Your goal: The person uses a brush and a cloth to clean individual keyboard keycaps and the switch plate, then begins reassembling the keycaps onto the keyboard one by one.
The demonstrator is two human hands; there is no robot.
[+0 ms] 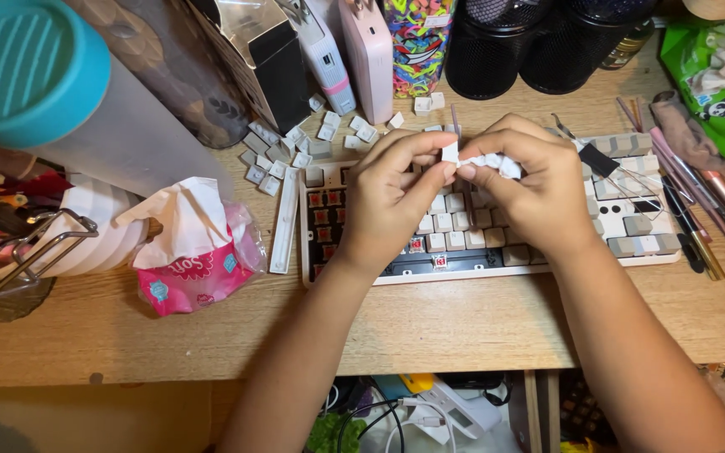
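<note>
Left hand (392, 197) pinched small white plastic keycap (450, 152) above half-stripped white mechanical keyboard (497, 260); right hand (534, 189) gripped crumpled white tissue (497, 162) against it. Risk: keycap could slip, drop among loose keycaps (283, 151).

You get warm, yellowish indoor light here, moderately bright and fairly even over the wooden desk (463, 327). It seems to come from above — your hands cast only a soft, short shadow onto the keyboard (497, 243) beneath them. The space under the desk falls off into dimness. A pale sheen sits on the grey cylinder (140, 138) at upper left, and that cylinder with its teal lid (27, 67) looks soft and oversized — too near the lens to be sharp. The middle is crisp; the edges bulge slightly, wide-angle style. No motion blur shows.
</note>
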